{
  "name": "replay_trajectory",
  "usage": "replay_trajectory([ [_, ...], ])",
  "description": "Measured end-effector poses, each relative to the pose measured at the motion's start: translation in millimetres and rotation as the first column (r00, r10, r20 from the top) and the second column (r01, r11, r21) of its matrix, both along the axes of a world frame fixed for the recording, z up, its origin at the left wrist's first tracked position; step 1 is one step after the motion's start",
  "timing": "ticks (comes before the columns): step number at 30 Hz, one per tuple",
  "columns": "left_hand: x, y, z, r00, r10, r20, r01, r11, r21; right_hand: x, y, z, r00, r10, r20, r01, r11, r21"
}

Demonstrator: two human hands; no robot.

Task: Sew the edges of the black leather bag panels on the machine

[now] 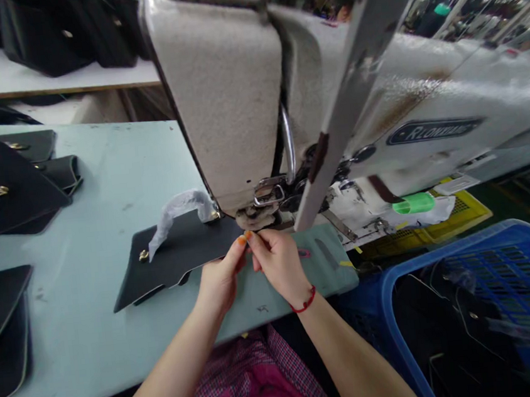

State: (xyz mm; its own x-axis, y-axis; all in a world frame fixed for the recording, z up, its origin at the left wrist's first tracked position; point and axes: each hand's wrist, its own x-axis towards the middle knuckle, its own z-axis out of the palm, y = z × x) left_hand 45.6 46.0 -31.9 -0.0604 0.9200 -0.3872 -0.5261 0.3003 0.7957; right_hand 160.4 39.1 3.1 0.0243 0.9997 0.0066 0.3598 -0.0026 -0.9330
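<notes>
A flat black leather piece (176,258) with a small brass stud lies on the pale table (115,176), its right end under the head of a white sewing machine (230,95). My left hand (219,279) pinches the piece's near right edge just below the presser foot (260,215). My right hand (278,260), with a red cord at the wrist, has its fingers pressed together right beside the left, at the same edge under the needle. A strip of white wrap (176,211) lies on the piece.
Several black leather pieces (3,188) with brass fittings are stacked at the table's left. A blue plastic crate (479,302) holding black parts stands at the lower right. A green spool (414,203) sits beside the machine. Black bags (62,30) rest on the far bench.
</notes>
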Motion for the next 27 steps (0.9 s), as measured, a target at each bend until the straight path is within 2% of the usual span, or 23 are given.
replay_trajectory([
  [2,-6,1,-2.5,0.989,-0.039,-0.141,0.039,0.999,-0.002,0,0,0.0,1.000,-0.012,0.017,0.012,1.000,0.020],
  [4,-11,1,-2.7,0.975,-0.091,-0.203,0.090,0.996,-0.017,-1,0,-0.4,1.000,-0.024,0.002,0.024,0.999,0.028],
  [6,-13,1,0.4,0.976,-0.138,-0.167,0.135,0.990,-0.034,-2,-4,-1.8,0.999,-0.029,-0.043,0.030,0.999,0.030],
  [8,-12,1,5.6,0.979,-0.192,-0.066,0.189,0.981,-0.044,-1,-12,-5.8,0.995,-0.022,-0.099,0.024,1.000,0.021],
  [12,-7,3,12.9,0.967,-0.250,0.045,0.252,0.967,-0.033,4,-39,-29.6,0.992,0.010,-0.125,-0.016,0.999,-0.046],
  [16,-3,3,13.2,0.967,-0.250,0.051,0.250,0.968,0.016,8,-61,-66.8,1.000,0.023,0.005,-0.023,0.997,-0.073],
  [19,-3,4,12.7,0.966,-0.247,0.071,0.244,0.969,0.040,8,-69,-85.6,0.987,0.074,0.145,-0.070,0.997,-0.032],
  [22,-3,7,12.7,0.966,-0.249,0.071,0.247,0.968,0.045,6,-71,-91.0,0.957,0.097,0.275,-0.105,0.994,0.015],
  [27,-2,12,11.5,0.977,-0.208,0.041,0.205,0.977,0.063,5,-72,-90.9,0.934,0.084,0.347,-0.112,0.992,0.061],
])
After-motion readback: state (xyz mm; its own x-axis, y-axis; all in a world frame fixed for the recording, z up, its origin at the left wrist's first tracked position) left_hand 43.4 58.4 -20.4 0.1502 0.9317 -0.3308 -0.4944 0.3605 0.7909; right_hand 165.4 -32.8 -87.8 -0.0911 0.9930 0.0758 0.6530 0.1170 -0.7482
